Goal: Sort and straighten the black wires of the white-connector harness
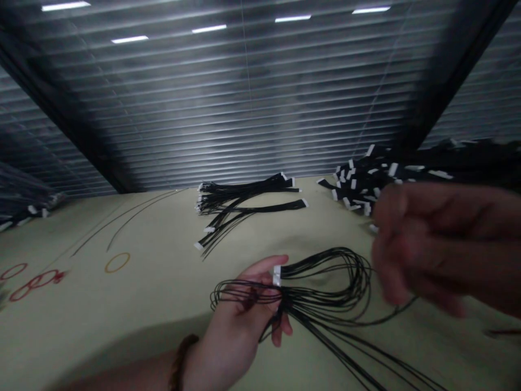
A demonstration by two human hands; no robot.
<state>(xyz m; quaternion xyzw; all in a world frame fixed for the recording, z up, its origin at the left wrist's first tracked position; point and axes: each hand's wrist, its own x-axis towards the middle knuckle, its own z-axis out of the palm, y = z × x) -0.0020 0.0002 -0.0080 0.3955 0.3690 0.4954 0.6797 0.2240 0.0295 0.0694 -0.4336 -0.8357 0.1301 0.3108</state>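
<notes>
My left hand [244, 326] is closed around the middle of a bundle of thin black wires [325, 296]. The wires loop out on both sides of the fingers, and loose lengths trail toward the lower right. A white connector [277, 276] on the bundle shows beside the fingertips. To the right, my right hand [427, 244] is raised, blurred by motion, with its fingers curled together. A single black wire runs from the bundle toward its lower fingers; whether they grip it is hidden.
Black wire harnesses with white connectors [252, 190] lie at the table's back. A larger heap of harnesses [362, 179] is at the right. Red rings [35, 283], a yellow ring [118, 263] and loose wires [134, 212] lie at left. Blinds [244, 108] rise behind the table [158, 293].
</notes>
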